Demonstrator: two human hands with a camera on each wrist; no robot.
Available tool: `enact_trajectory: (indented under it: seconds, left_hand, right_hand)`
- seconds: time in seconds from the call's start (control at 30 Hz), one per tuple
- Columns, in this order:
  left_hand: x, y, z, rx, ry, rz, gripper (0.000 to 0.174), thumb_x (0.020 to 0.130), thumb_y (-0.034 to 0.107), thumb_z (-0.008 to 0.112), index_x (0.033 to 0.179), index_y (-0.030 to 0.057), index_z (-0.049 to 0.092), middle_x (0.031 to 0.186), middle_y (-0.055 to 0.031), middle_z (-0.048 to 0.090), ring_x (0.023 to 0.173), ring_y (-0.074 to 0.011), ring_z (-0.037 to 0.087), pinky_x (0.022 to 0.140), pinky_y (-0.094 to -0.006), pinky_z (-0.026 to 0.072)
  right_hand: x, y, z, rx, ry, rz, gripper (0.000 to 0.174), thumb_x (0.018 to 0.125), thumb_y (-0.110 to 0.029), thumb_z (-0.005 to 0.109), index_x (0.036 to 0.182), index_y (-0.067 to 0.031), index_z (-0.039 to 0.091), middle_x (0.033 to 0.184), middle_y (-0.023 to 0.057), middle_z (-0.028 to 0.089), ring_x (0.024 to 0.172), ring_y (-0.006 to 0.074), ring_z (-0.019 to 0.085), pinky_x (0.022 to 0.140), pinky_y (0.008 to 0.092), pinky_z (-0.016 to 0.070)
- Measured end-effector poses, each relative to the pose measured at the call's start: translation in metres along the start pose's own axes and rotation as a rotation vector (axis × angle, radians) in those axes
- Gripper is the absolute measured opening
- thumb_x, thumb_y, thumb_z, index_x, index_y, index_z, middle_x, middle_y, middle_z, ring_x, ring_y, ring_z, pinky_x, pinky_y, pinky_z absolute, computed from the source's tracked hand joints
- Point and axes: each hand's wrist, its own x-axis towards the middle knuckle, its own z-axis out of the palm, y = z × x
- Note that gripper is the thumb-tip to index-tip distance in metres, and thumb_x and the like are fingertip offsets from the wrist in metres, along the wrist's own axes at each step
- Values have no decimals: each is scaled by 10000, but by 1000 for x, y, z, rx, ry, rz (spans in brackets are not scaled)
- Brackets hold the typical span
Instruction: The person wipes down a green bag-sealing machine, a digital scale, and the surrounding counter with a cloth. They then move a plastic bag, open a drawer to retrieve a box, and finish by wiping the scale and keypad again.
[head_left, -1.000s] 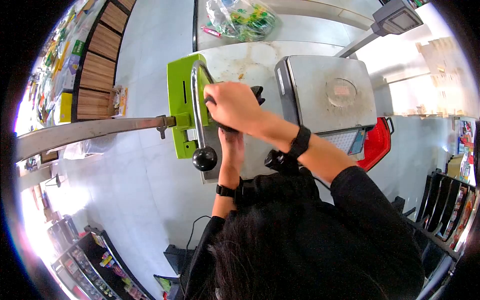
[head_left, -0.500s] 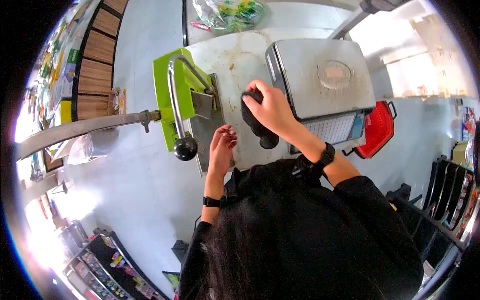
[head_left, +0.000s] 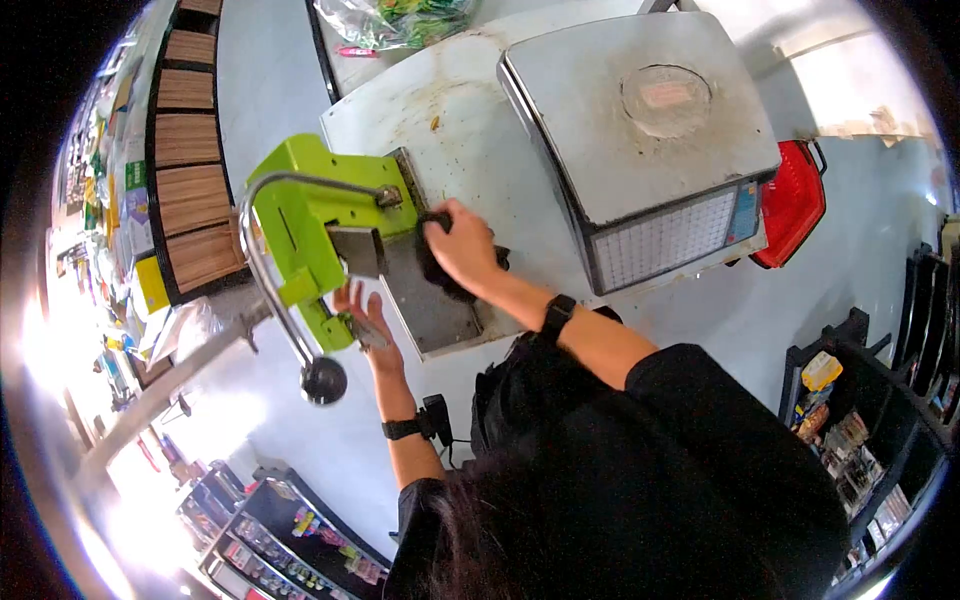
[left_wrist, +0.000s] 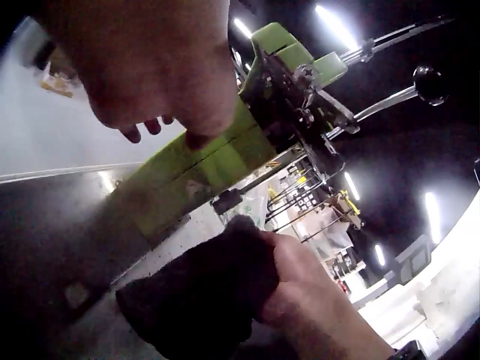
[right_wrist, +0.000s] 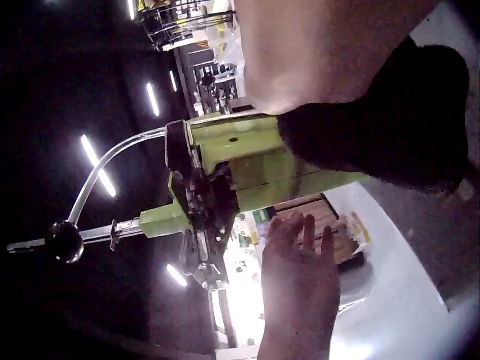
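1. Black cloth (head_left: pixel 432 264) was the thing in hand here, sitting just right of the green machine (head_left: pixel 318 210) and left of the big scale (head_left: pixel 640 110). It looked bunched up and fuzzy; couldn't tell if it was a rag, a glove or a sock.

2. Right hand (head_left: pixel 468 252) had its fingers curled round the cloth, with loose parts sticking out past the grip. It was over the far part of the dark metal base (head_left: pixel 440 318); I couldn't tell if the cloth was actually touching it.

3. Left hand (head_left: pixel 374 330) was near the machine's near end, fingers apart and relaxed, with nothing in its grip that I could see. Couldn't say whether it touched the green body.

4. Handling-wise, my guess was light, soft and floppy, hardly slippery and not fragile. I'd have grabbed it by the thick bunched middle, since a loose end would probably flop about or snag on the metal.

5. The curved chrome lever (head_left: pixel 246 235) with its black ball (head_left: pixel 323 380) hung out on the left, the ball nearest the person. The machine looked way stiffer and heavier than the cloth, so its edges seemed worth keeping fingertips clear of.
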Motion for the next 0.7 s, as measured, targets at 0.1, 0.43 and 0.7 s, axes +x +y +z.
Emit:
enact_trajectory:
  seconds: [0.1,0.43,0.7]
  left_hand:
    - [13,26,18,-68,76,-255,497,885,98,569,1337,40,371,1304,-103,483,1173,-230,454,1041,-381,305]
    - [19,30,34,182,82,-396,695,800,110,516,1427,-18,245,1482,-129,272,1333,-260,334,1098,-368,242]
    - [17,6,28,247,32,-450,475,837,31,478,1306,12,406,1347,-114,423,1256,-223,390,1036,-347,318]
  right_hand:
    - [9,-18,32,277,-103,-80,182,795,-100,631,943,-15,569,759,169,617,651,277,605,609,320,466]
    - [11,17,53,56,130,32,143,795,-108,611,889,-19,550,799,194,601,742,384,596,646,416,475]
    - [14,-21,43,112,31,-372,241,676,-38,693,893,-47,589,812,112,586,714,316,606,595,367,472]
